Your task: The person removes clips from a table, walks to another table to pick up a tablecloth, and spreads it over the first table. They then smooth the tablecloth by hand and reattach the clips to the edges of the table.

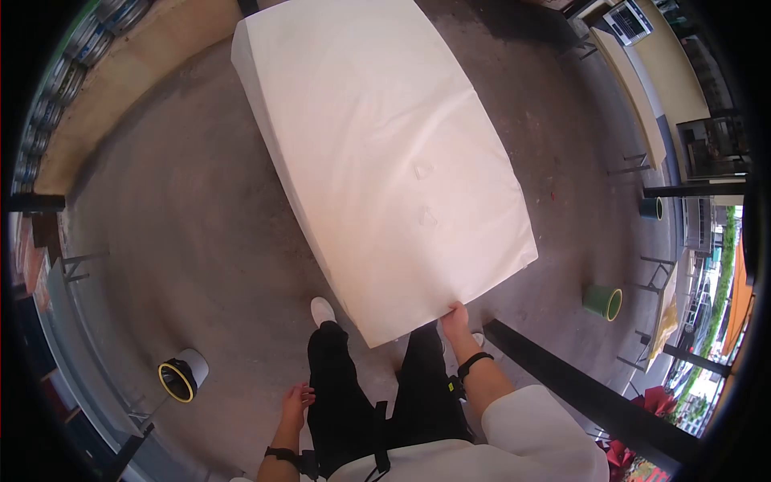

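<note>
A large, pale, wrinkled cover (385, 153) lies over a long rectangular table-like shape, running from just in front of my legs to the top of the view. My right hand (455, 319) grips the near edge of the cover, close to its right corner, with the fingers closed on it. What lies under the cover is hidden. Beside my left leg hangs my left hand (298, 398), its fingers loosely apart and holding nothing. It is well away from the cover.
On the floor at the lower left stands a bin (193, 371) with a yellow rim. A green bin (602, 301) and a dark post (578, 386) are on the right. Metal kegs (88, 40) line the upper left. Side tables (630, 88) run along the right.
</note>
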`<state>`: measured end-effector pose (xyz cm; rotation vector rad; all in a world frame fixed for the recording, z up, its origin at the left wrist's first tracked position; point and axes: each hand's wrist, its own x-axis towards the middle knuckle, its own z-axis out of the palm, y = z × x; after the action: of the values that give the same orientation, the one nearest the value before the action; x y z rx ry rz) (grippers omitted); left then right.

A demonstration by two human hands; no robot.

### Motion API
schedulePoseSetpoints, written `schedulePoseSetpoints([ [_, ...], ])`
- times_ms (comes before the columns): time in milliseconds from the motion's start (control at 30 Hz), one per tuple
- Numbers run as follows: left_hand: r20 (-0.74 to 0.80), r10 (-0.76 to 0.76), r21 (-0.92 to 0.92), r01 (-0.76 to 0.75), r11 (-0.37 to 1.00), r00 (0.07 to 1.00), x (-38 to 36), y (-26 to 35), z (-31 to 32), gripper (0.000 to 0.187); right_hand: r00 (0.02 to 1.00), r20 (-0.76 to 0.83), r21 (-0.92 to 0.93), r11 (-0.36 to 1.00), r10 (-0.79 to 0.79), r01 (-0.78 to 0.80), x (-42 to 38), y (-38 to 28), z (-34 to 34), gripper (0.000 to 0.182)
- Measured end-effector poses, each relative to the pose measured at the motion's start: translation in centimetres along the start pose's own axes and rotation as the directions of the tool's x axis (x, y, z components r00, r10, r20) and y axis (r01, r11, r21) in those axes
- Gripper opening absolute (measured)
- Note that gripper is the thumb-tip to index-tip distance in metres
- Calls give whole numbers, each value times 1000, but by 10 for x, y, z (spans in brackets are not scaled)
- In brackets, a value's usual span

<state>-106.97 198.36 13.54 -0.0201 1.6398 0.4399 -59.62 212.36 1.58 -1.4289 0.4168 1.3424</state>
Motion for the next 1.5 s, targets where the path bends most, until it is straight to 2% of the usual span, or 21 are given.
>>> schedulePoseSetpoints([
  [33, 0, 21, -9, -21, 1000, 1000, -2, 11, -18, 41, 999, -43, -49, 998, -28, 26, -2, 5, -14, 36],
  [100, 3, 73, -34, -73, 997, 997, 0, 32, -55, 42, 990, -139, -27, 1000, -8, 4, -6, 14, -42, 38],
  [200, -181, -71, 99, 90, 991, 981, -3, 27, -132, 41, 980, -197, 33, 999, 16, -10, -39, 13, -48, 42],
  [300, -290, -218, 180, 277, 944, 932, -9, 20, -201, 37, 965, -260, 89, 996, 27, -4, -44, 15, -54, 45],
  [333, -310, -225, 190, 292, 937, 924, -10, 25, -211, 36, 954, -296, 103, 995, 34, -4, -48, 17, -58, 46],
  [433, -329, -203, 257, 295, 921, 922, -1, 52, -224, 32, 803, -594, -6, 999, -43, 48, -49, 23, -52, 47],
  [467, -307, -180, 302, 275, 913, 935, 11, 68, -216, 32, 535, -710, -522, 852, -458, 35, -45, 20, -38, 47],
  [500, -288, -154, 347, 253, 903, 945, 20, 87, -206, 31, 259, -514, -858, 485, -818, -172, -43, 19, -16, 47],
  [567, -154, -88, 472, 152, 868, 984, 47, 131, -177, 32, 345, -99, -994, 109, -933, 9, -63, -2, 47, 51],
  [633, -34, 0, 510, 17, 860, 999, 58, 187, -127, 28, 471, 92, -977, 12, -878, 214, -65, -8, 113, 53],
  [733, 67, 91, 603, -113, 790, 994, 61, 259, -71, 26, 609, 141, -988, -76, -780, 131, -61, -10, 176, 51],
  [833, 16, 81, 681, -70, 729, 997, 54, 302, -74, 25, 691, -67, -996, 85, -720, -7, -42, -11, 192, 47],
  [933, -50, 2, 757, 37, 652, 999, 53, 341, -131, 27, 633, -93, -967, 222, -768, 128, -29, -16, 207, 45],
  [1000, -211, -57, 728, 196, 657, 976, 58, 363, -171, 29, 593, -60, -956, 218, -803, 198, -14, -37, 236, 46],
  [1067, -264, -26, 661, 201, 723, 964, 70, 379, -215, 30, 565, -29, -950, 199, -825, 242, 1, -47, 268, 46],
  [1167, -292, -49, 623, 229, 748, 955, 62, 415, -248, 27, 606, -54, -998, 51, -794, -22, 8, -60, 326, 49],
  [1267, -307, -85, 637, 271, 722, 948, 68, 451, -279, 26, 595, -101, -988, 9, -797, -156, 11, -52, 366, 51],
  [1333, -316, -106, 644, 295, 706, 943, 83, 482, -288, 25, 663, -245, -961, 86, -708, -262, 23, -45, 375, 49],
  [1400, -327, -123, 653, 318, 688, 937, 97, 527, -304, 24, 655, -405, -913, 240, -638, -331, 27, -37, 394, 48],
  [1500, -275, -115, 656, 274, 703, 954, 138, 618, -332, 26, 468, -552, -833, 434, -690, -343, 25, -18, 452, 49],
])
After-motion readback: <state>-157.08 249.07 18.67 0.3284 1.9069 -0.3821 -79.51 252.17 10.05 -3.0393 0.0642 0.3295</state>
